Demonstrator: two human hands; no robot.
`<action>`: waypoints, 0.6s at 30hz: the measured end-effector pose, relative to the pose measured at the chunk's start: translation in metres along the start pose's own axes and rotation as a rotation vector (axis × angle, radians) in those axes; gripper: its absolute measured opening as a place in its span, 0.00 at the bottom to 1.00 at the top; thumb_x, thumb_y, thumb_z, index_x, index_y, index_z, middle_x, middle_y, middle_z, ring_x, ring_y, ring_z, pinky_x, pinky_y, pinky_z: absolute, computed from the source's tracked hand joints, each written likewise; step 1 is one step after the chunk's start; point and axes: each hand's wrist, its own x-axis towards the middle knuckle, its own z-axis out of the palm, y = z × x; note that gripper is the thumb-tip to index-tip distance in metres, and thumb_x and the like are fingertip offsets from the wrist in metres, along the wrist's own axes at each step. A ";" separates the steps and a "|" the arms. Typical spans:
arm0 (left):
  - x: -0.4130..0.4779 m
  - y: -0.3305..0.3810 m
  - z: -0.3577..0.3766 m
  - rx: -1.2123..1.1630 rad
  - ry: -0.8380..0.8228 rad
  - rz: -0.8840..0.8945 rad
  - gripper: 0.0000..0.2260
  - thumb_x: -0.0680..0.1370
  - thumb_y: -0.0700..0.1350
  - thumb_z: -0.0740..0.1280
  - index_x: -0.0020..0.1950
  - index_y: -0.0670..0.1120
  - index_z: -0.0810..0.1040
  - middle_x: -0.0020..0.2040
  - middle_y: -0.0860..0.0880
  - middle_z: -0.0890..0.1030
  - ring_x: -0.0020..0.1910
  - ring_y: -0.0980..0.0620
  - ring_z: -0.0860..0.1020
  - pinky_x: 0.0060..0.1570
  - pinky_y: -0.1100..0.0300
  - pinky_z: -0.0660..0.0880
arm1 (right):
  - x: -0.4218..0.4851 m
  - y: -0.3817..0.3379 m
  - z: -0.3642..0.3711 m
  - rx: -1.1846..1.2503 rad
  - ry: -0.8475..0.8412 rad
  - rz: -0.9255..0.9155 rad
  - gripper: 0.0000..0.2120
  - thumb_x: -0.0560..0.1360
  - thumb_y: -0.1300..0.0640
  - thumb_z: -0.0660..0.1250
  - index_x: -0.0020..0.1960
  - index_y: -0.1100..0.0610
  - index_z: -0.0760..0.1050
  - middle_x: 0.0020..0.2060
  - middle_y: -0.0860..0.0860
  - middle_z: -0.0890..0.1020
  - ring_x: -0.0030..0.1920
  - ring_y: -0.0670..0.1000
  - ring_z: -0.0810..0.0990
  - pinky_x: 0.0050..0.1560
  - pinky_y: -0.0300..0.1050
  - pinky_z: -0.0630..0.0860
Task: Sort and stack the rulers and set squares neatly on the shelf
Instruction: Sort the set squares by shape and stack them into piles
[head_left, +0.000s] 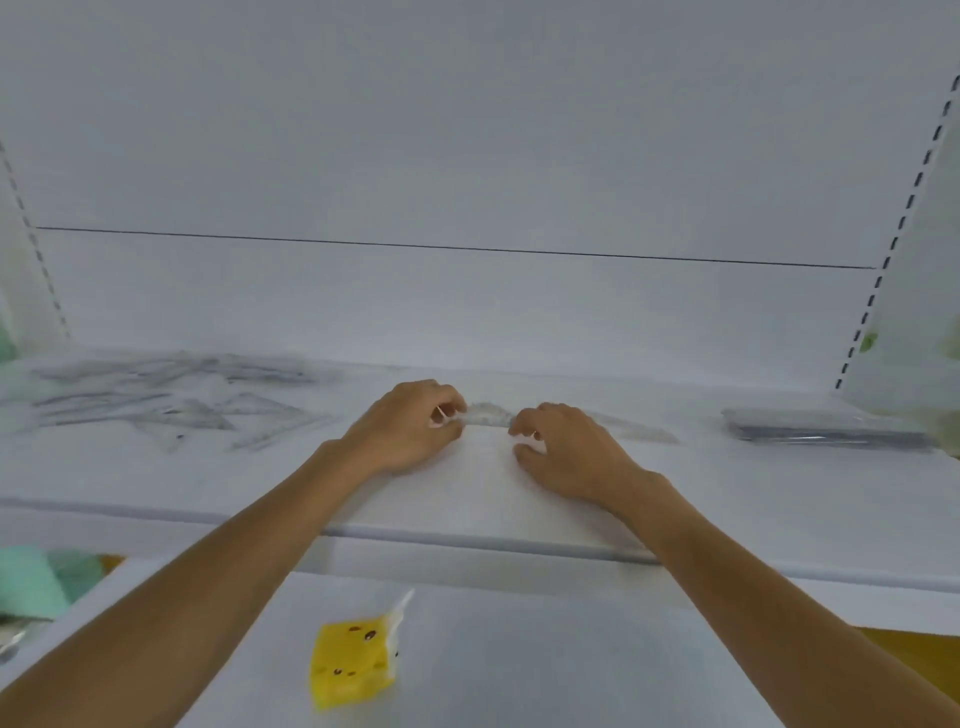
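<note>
Head view. Found clear ruler (488, 415) lying crosswise on white shelf (467, 499), near mid-width. Noted left hand (410, 428) pinching its left end between thumb and fingertips. Noted right hand (569, 454) curled over it close by, fingers on top, thumb at near edge, ruler's far end poking out rightward. Logged loose heap (171, 408) of clear rulers and set squares at shelf's left, neat stack (826, 428) at its right. Saw yellow packet (353, 657) on lower ledge (519, 675).

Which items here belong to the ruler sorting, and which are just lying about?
Job: clear ruler pinched by left hand; scattered rulers and set squares, left; neat clear stack, right.
Lying about: yellow packet; green items, lower left.
</note>
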 end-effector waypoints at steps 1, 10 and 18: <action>-0.012 -0.017 -0.013 0.018 0.013 -0.031 0.08 0.76 0.48 0.65 0.54 0.49 0.78 0.48 0.54 0.77 0.47 0.56 0.76 0.48 0.62 0.71 | 0.013 -0.017 0.005 0.029 -0.007 -0.029 0.13 0.78 0.54 0.59 0.61 0.54 0.72 0.57 0.52 0.76 0.58 0.52 0.72 0.58 0.45 0.69; -0.097 -0.171 -0.120 0.055 0.096 -0.229 0.07 0.75 0.45 0.67 0.51 0.47 0.80 0.48 0.52 0.79 0.46 0.57 0.76 0.46 0.68 0.67 | 0.106 -0.161 0.055 0.224 -0.077 -0.171 0.12 0.77 0.55 0.62 0.59 0.54 0.74 0.54 0.51 0.78 0.52 0.51 0.76 0.58 0.47 0.73; -0.141 -0.291 -0.184 0.095 0.074 -0.330 0.08 0.75 0.46 0.67 0.53 0.47 0.80 0.52 0.50 0.79 0.51 0.53 0.75 0.51 0.63 0.68 | 0.172 -0.237 0.091 0.195 -0.070 -0.165 0.13 0.75 0.53 0.65 0.59 0.53 0.74 0.54 0.50 0.78 0.50 0.49 0.77 0.56 0.48 0.75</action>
